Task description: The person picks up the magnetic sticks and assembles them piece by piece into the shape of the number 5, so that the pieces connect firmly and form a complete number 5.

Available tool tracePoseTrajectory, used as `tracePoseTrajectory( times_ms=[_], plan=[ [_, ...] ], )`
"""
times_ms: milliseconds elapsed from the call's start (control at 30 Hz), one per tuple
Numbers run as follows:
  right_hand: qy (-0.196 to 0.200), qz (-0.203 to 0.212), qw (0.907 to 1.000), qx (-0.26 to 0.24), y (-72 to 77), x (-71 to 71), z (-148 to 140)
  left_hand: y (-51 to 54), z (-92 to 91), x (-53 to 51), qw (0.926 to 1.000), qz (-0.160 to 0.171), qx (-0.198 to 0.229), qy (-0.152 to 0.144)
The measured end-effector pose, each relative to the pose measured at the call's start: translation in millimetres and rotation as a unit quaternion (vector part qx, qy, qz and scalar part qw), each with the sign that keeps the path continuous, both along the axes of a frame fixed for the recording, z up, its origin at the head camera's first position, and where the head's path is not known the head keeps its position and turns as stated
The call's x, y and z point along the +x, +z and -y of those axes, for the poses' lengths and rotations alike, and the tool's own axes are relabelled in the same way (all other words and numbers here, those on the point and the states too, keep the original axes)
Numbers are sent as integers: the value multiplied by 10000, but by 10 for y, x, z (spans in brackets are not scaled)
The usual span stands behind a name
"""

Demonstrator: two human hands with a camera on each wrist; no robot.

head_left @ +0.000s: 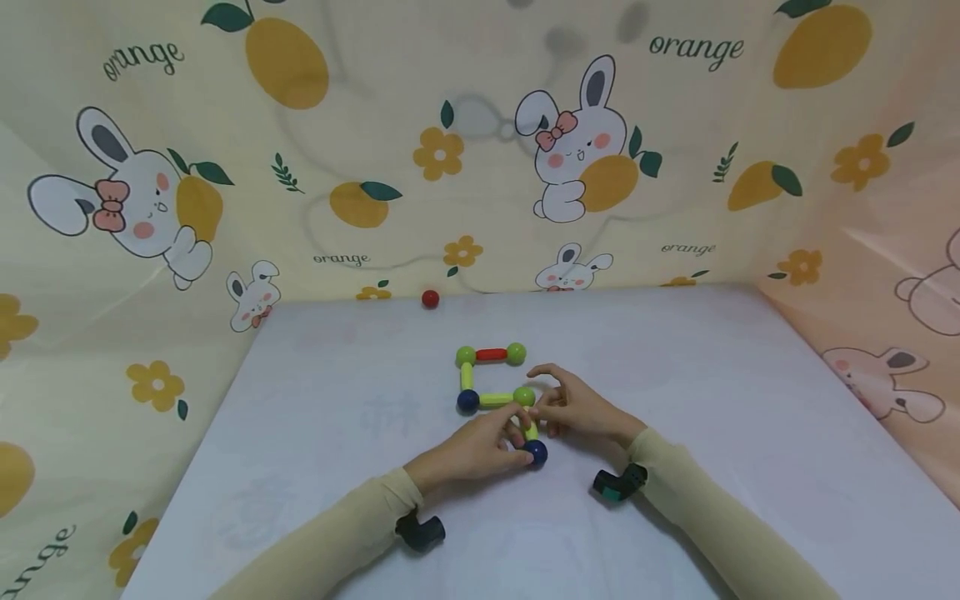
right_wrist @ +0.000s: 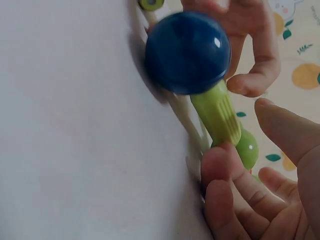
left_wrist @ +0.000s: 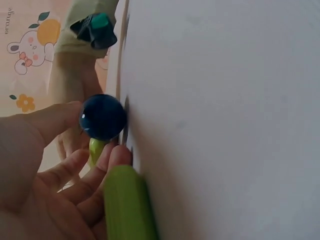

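Note:
My left hand (head_left: 480,446) pinches a dark blue ball (head_left: 536,453), thumb on one side and a finger at the joint with a yellow-green rod (right_wrist: 217,112). That rod joins the ball to a green ball (head_left: 524,396). A second green rod (left_wrist: 130,205) lies close along the left fingers near the table, hidden in the head view; whether it is gripped I cannot tell. My right hand (head_left: 581,408) touches the rod's green-ball end with its fingertips, thumb apart. The chain runs on through a rod (head_left: 496,400), another blue ball (head_left: 468,401) and an upright rod (head_left: 467,376).
Beyond it, a green ball (head_left: 466,357), a red rod (head_left: 492,355) and another green ball (head_left: 516,353) form the chain's far side. A loose red ball (head_left: 430,299) sits at the white table's (head_left: 337,358) back edge, against a printed cloth backdrop (head_left: 405,100).

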State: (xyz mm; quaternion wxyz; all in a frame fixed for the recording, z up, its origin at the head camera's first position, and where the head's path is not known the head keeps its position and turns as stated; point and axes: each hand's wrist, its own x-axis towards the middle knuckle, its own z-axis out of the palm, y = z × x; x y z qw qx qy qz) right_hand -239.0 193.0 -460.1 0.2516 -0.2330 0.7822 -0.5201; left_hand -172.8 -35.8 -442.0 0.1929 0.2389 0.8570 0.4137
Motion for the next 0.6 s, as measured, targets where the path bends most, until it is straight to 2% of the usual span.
tracePoseTrajectory(
  times_ms=[167, 367, 600],
  plan=[
    [115, -238, 9996, -66, 24, 77, -50, 22, 77, -27, 10000, 60, 11, 28],
    [210, -208, 9996, -42, 54, 168, -103, 89, 205, -38, 9992, 254, 160, 267],
    [596, -234, 9975, -297, 42, 255, -114, 130, 372, -20, 9988, 110, 177, 440]
  ],
)
